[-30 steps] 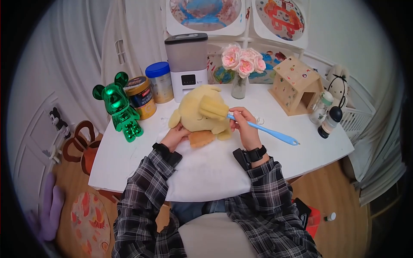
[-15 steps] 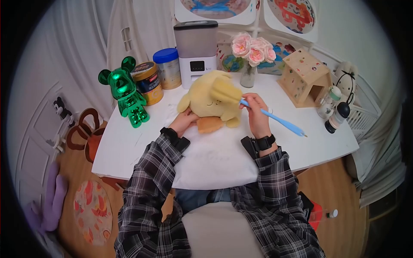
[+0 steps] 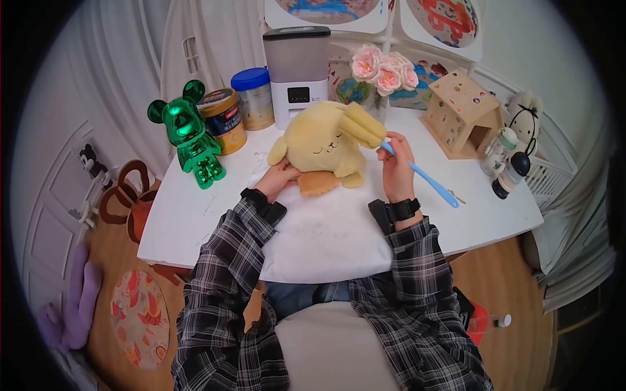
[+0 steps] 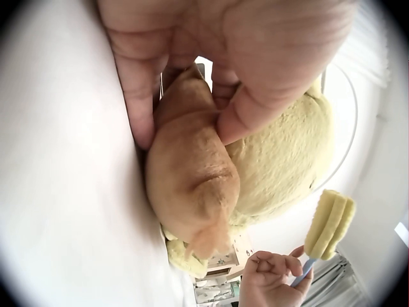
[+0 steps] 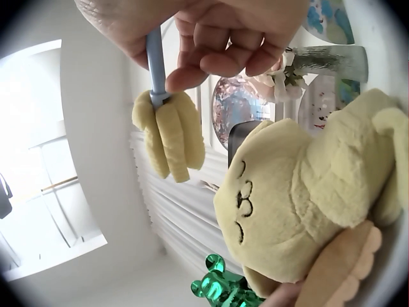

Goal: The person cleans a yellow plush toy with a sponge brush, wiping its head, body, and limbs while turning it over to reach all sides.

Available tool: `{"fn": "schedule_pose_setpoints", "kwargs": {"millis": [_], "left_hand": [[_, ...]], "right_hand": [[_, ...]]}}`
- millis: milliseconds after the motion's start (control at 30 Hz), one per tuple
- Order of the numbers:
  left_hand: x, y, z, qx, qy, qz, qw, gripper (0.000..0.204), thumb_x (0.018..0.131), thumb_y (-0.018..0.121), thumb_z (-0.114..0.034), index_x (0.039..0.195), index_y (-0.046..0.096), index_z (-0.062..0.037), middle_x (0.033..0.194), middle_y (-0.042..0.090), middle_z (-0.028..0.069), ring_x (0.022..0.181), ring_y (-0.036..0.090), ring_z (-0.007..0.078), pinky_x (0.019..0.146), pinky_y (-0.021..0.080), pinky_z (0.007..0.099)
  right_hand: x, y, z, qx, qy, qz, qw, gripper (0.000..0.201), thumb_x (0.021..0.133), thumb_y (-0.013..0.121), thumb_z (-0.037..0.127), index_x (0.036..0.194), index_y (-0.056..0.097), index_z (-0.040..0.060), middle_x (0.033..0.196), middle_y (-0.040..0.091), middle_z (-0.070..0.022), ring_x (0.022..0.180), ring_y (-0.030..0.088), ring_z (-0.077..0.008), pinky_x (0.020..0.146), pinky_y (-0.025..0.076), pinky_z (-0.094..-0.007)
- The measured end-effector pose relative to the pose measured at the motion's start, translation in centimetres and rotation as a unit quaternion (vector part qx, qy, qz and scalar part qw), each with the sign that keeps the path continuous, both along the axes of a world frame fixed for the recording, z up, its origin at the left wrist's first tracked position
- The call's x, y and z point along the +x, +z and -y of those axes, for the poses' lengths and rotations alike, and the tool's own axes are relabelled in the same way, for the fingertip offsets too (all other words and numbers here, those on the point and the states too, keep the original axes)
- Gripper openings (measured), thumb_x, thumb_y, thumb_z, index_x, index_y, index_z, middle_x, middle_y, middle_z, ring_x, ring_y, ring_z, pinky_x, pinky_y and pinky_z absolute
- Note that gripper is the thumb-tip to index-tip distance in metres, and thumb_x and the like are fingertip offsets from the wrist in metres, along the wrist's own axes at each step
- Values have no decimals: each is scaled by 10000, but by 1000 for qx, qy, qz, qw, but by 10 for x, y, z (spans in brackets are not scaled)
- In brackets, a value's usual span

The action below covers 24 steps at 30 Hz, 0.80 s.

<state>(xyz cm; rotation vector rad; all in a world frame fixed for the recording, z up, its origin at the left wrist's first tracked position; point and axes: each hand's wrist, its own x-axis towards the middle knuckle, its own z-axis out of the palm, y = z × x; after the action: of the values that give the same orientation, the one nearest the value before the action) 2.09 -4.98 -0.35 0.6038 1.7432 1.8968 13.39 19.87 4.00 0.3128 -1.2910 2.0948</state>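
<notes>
A yellow plush toy [image 3: 324, 140] with a stitched sleepy face rests on a white cloth [image 3: 326, 251]. The left hand [image 3: 279, 179] grips the toy's tan part [image 3: 317, 184] at its lower edge; in the left wrist view, fingers and thumb pinch this tan part [image 4: 192, 160]. The right hand [image 3: 398, 171] holds the blue handle [image 3: 433, 185] of a brush with a yellow sponge head [image 3: 362, 125]. In the right wrist view the sponge head [image 5: 169, 137] hangs beside the plush toy [image 5: 281, 192], apart from it.
On the white table [image 3: 195, 221] stand a shiny green bear figure [image 3: 186, 130], two cans, a dispenser [image 3: 298, 85] and pink flowers [image 3: 386, 68] at the back. A wooden house [image 3: 463, 117] and two bottles stand at the right.
The right hand and brush have moved right, and the sponge head has shifted from the toy's face to its right side. The left hand keeps its hold. The head view has shifted.
</notes>
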Motion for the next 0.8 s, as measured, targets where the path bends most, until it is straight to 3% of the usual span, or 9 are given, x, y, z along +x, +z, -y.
{"fn": "schedule_pose_setpoints", "kwargs": {"millis": [133, 233, 333, 433, 533, 633, 767, 800], "left_hand": [[1, 1, 0, -1, -3, 0, 1000, 551, 875, 607, -155, 1375, 379, -120, 1264, 527, 17, 1116, 542, 132, 959, 445, 320], [-7, -6, 1, -6, -7, 4, 1000, 542, 877, 605, -157, 1371, 384, -124, 1264, 527, 14, 1112, 542, 127, 952, 447, 313], [-7, -6, 2, -7, -6, 4, 1000, 539, 879, 602, -157, 1371, 384, -125, 1267, 525, 13, 1117, 537, 123, 952, 446, 311], [-4, -3, 1, -2, -6, 3, 1000, 541, 880, 600, -157, 1374, 380, -123, 1273, 520, 14, 1123, 533, 125, 957, 443, 313], [0, 1, 0, 5, -7, -4, 1000, 543, 882, 599, -158, 1376, 377, -117, 1278, 516, 16, 1129, 530, 127, 961, 442, 316], [0, -1, 1, -1, -2, -4, 1000, 537, 885, 593, -155, 1374, 377, -109, 1280, 515, 22, 1139, 526, 134, 960, 445, 320], [-6, -4, 2, 1, -7, 5, 1000, 505, 890, 579, -147, 1359, 395, -102, 1277, 518, 33, 1149, 523, 146, 955, 452, 321], [-7, -5, 2, 3, -12, 10, 1000, 496, 892, 575, -144, 1354, 401, -101, 1277, 519, 36, 1151, 523, 148, 953, 453, 320]], "right_hand": [[-1, 0, 10, 147, -46, 87, 984, 247, 928, 497, 184, 1106, 570, 29, 849, 565, -10, 865, 532, -97, 811, 391, -223], [-8, -8, 1, 85, -74, 43, 993, 209, 885, 506, 122, 1057, 582, 30, 871, 565, -22, 879, 527, -99, 800, 395, -226], [-10, -22, -23, 76, -159, 33, 984, 189, 842, 507, 84, 1003, 586, 25, 906, 561, -30, 897, 530, -109, 802, 399, -233], [-14, -31, -33, -7, -125, 4, 992, 196, 847, 489, 109, 1002, 572, 22, 953, 571, -44, 898, 538, -127, 814, 402, -245], [-1, -8, -12, -61, 14, -34, 997, 235, 864, 450, 116, 1045, 569, 27, 1022, 575, -65, 906, 531, -125, 812, 430, -265], [2, 5, 5, -33, 66, -14, 997, 275, 902, 443, 179, 1108, 548, 32, 1098, 572, -75, 935, 540, -122, 815, 434, -272], [0, -2, 9, 154, -5, 90, 984, 315, 922, 461, 217, 1176, 537, 47, 1135, 564, -38, 950, 520, -100, 798, 425, -251], [0, -2, 11, 143, -17, 87, 986, 272, 898, 483, 172, 1116, 570, 35, 1046, 589, -47, 876, 527, -94, 753, 429, -232]]}}
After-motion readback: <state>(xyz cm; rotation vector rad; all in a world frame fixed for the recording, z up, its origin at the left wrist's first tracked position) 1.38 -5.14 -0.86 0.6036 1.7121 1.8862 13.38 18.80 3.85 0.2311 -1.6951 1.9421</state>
